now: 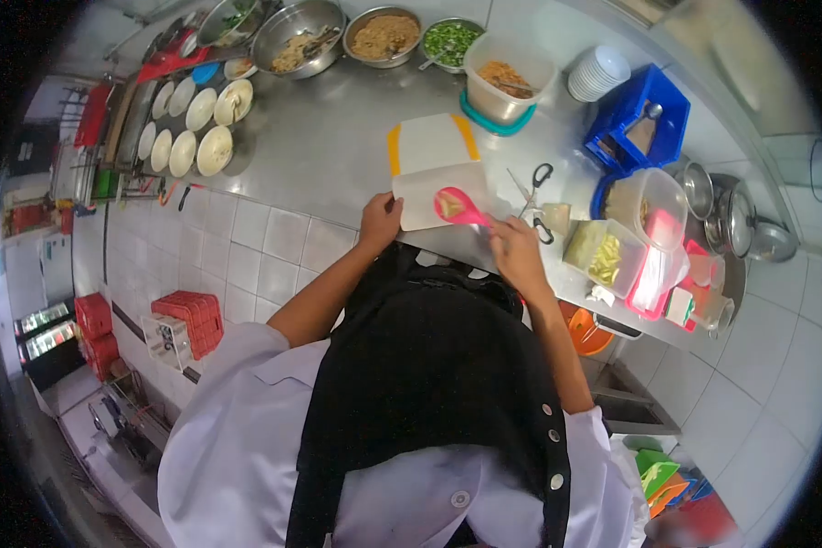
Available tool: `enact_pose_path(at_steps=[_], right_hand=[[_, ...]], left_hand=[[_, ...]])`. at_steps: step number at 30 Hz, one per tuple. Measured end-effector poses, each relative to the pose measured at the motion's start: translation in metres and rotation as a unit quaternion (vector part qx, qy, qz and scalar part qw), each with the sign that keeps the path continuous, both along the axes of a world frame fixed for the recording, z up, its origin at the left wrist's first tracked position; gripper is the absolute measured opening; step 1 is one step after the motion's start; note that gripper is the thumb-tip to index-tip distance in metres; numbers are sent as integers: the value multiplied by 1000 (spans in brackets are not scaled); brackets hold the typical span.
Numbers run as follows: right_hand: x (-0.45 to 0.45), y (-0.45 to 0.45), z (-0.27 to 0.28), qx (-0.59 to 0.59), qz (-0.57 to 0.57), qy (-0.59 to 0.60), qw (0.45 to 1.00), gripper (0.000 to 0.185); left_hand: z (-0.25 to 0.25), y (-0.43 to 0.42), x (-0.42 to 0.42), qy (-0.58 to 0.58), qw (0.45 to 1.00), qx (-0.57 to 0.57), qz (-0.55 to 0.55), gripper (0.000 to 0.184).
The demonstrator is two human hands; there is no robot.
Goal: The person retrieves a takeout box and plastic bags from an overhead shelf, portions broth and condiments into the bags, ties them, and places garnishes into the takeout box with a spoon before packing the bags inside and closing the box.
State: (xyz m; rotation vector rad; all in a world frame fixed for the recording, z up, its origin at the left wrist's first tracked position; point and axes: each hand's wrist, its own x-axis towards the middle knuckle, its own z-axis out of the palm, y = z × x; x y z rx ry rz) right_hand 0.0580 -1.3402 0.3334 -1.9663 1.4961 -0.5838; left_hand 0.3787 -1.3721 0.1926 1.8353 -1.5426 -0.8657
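Observation:
My right hand [518,251] is closed around the handle of a pink spoon [467,210]. Something pale and yellowish lies in the spoon's bowl, held over a sheet of white wrapping paper [429,187] with orange-yellow corners. At the paper's near left edge, my left hand [381,221] pinches it with the thumb on top. Black-handled scissors [532,195] lie spread on the steel counter [329,146] just right of the paper. Close to my right hand stands a clear tub [605,256] holding yellow-green pieces.
Along the back are steel bowls of food [382,38], a bowl of chopped greens [450,43] and a plastic tub with a teal base [500,114]. Several pale bowls [215,150] sit at the left. Stacked white cups [598,73] and a blue bin [667,105] stand at right.

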Motion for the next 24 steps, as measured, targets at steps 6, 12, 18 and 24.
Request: enact_pose_path(at_steps=[6, 12, 18, 24], right_hand=[[59, -20, -46, -162, 125, 229, 952, 50], [55, -16, -43, -172, 130, 254, 943, 51], [35, -19, -28, -111, 59, 174, 977, 47], [-43, -13, 63, -72, -114, -3, 991, 38]], left_hand=[[2, -5, 0, 41, 999, 11, 13, 29], [16, -5, -1, 43, 999, 29, 15, 32], [-1, -7, -1, 46, 998, 36, 21, 36], [-11, -6, -1, 119, 992, 12, 34, 35]])
